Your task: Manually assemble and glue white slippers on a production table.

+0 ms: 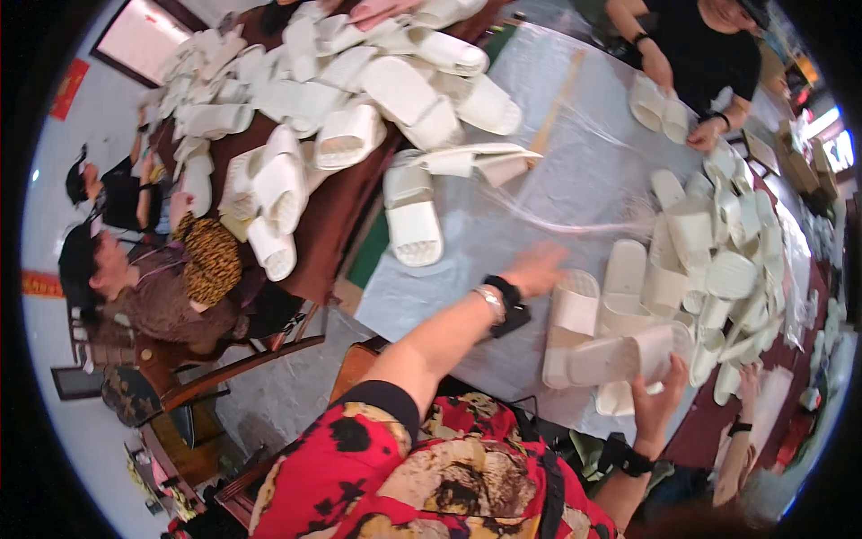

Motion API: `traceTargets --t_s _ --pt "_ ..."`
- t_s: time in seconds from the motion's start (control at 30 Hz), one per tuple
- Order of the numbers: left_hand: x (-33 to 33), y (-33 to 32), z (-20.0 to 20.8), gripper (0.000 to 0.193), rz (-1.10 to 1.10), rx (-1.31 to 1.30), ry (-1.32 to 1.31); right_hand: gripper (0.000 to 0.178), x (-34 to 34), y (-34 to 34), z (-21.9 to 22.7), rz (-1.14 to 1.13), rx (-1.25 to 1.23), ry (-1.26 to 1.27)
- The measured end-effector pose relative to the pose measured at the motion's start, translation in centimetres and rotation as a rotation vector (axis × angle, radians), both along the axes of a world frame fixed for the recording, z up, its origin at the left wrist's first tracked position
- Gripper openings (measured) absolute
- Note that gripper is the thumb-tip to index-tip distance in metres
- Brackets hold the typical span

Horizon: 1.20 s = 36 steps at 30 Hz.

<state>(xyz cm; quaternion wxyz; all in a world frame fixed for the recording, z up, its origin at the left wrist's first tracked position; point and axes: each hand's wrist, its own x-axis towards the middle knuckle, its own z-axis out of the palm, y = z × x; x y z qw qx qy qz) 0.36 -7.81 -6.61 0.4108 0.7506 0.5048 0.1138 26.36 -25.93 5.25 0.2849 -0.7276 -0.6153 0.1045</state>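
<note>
My left hand [539,268] is over the plastic-covered table, just left of a cream slipper [572,314]. Motion smears its fingers, and nothing in it can be made out. Lower right, my right hand [658,400] is closed at the edge of a cream slipper [620,359] lying crosswise, its thumb and fingers against the end nearest me. Part of another slipper [615,398] shows beneath it. Beyond these, one more slipper [623,278] lies lengthwise. Left of my left hand, a white slipper [415,235] rests with its sole partly hidden.
Across the table, a person in black holds a pair of slippers [658,110]. Slippers are heaped at right [718,260] and on the brown-covered table at upper left [314,90]. Clear plastic sheeting [575,162] covers my table. Other people sit at left; another person's hand [748,386] reaches in at lower right.
</note>
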Motion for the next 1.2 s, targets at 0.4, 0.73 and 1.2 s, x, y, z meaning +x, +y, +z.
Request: traceTargets --t_s 0.4,0.73,1.2 --pt "-11.9 -4.4 -3.1 0.011 0.072 0.387 0.308 0.062 -12.5 5.3 -3.0 0.619 -0.066 0.064" --pt "-13.7 -2.1 -1.9 0.014 0.291 0.269 0.231 0.057 -17.2 6.9 -6.5 0.862 -0.252 0.044" --pt "-12.5 0.2 -2.9 0.031 0.508 0.187 0.178 0.04 -16.5 8.4 -7.9 0.746 -0.07 -0.094"
